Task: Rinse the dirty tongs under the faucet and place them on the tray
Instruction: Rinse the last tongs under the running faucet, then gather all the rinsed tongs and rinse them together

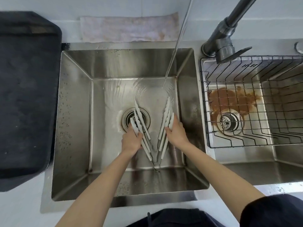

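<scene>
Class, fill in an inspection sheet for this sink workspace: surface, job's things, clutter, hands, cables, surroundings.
Surface: steel sink, wet; water stream hits its floor.
Job's things: white tongs spread in a V, hinges toward the person; dark tray left of the sink.
Clutter: stained cloth behind the sink.
Hands: left hand and right hand each grip tong arms.
Cables: nothing seen.
Surroundings: faucet; wire rack over a second basin with brown residue.

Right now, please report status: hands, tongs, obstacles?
Left hand and right hand gripping white-tipped metal tongs in steel sink. Water stream misses tips. Nothing blocking.
</scene>
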The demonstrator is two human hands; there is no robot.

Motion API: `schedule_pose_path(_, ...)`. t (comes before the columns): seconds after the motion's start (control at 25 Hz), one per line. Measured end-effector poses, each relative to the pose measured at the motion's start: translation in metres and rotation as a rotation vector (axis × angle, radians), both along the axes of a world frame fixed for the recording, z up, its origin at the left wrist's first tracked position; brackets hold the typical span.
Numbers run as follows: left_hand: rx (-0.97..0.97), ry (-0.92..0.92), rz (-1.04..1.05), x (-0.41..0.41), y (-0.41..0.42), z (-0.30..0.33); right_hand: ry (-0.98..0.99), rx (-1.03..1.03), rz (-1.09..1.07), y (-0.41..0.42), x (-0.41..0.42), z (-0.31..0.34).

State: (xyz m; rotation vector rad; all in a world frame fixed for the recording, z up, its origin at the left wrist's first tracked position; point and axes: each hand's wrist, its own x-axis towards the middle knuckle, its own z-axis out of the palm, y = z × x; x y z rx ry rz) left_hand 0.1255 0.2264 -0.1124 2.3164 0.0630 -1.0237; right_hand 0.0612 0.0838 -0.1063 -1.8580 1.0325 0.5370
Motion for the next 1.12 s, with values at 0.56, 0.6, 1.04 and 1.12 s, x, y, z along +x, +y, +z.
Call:
schedule_pose_path(0.56, 0.139, -0.005, -0.084, 0.016, -0.017, -0.015, 0.152, -0.231, 0.038, 0.002, 0.02, -0.019)
schedule_pose_path(0.6, 0.148, -0.003, -0.096, 0.017, -0.02, -0.016, 0.163, -0.253, 0.044, 0.002, 0.023, -0.02)
schedule_pose_path(1.04, 0.174, 0.0, -0.117, 0.022, -0.036, -0.021, 0.166, -0.232, -0.002, 0.002, 0.034, -0.028)
schedule_pose_path(1.12, 0.092, 0.008, -0.034, 0.024, -0.036, -0.021, 0.098, -0.134, -0.132, 0.0, 0.037, -0.023)
